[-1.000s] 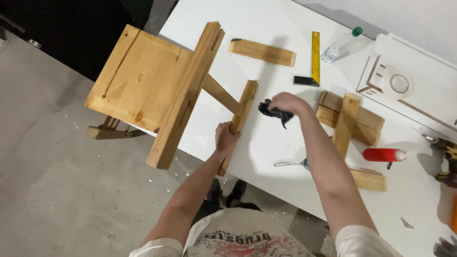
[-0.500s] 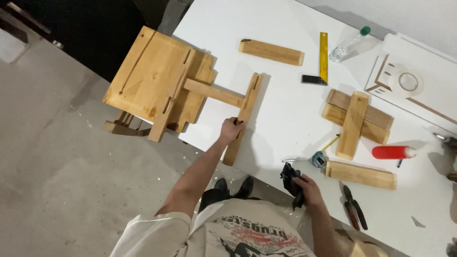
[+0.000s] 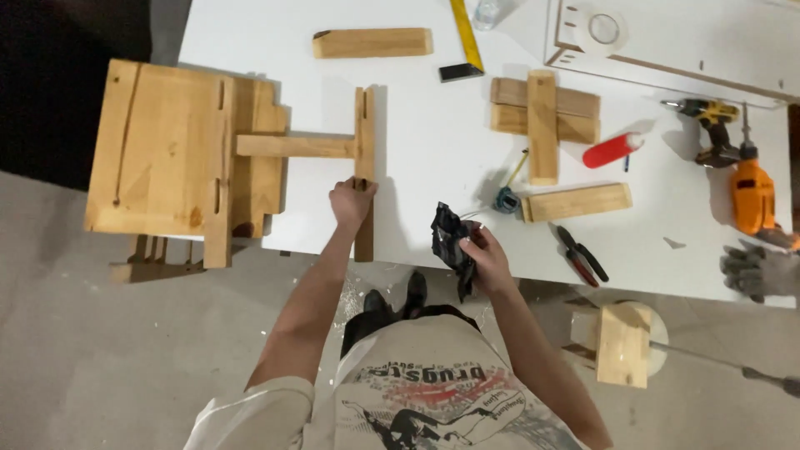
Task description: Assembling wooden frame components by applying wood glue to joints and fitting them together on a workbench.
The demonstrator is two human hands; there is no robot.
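Several things are cut off or hard to read. At 12 o'clock the yellow metal ruler with a black end point(image 3: 467, 40) and a clear plastic bottle point(image 3: 484, 12) are clipped by the top edge. At 3 o'clock a grey work glove point(image 3: 760, 271) is cut by the right edge, and whether a hand fills it cannot be told. The legs beneath the pale wooden stool assembly point(image 3: 162, 150) at 9 o'clock are mostly hidden by its flat seat board. The dark crumpled cloth point(image 3: 451, 242) near centre is too wrinkled for its kind to be made out.

The left hand point(image 3: 351, 202) is closed around the upright wooden slat point(image 3: 364, 167), fingers wrapped over its far side and so partly hidden; the slat lies on the white table point(image 3: 417, 167) and is joined by a crossbar to the stool assembly. The right hand point(image 3: 487, 257) is clamped on the dark cloth at the table's near edge, fingers curled together, the cloth bunched above and hanging below the fist.

Around 2 o'clock are seen crossed wooden blocks point(image 3: 543, 117), a red cylindrical tube point(image 3: 612, 150), a yellow cordless drill point(image 3: 708, 117) and an orange power drill point(image 3: 752, 196). Black-handled pliers point(image 3: 581, 252) lie at 4 o'clock of the cloth.
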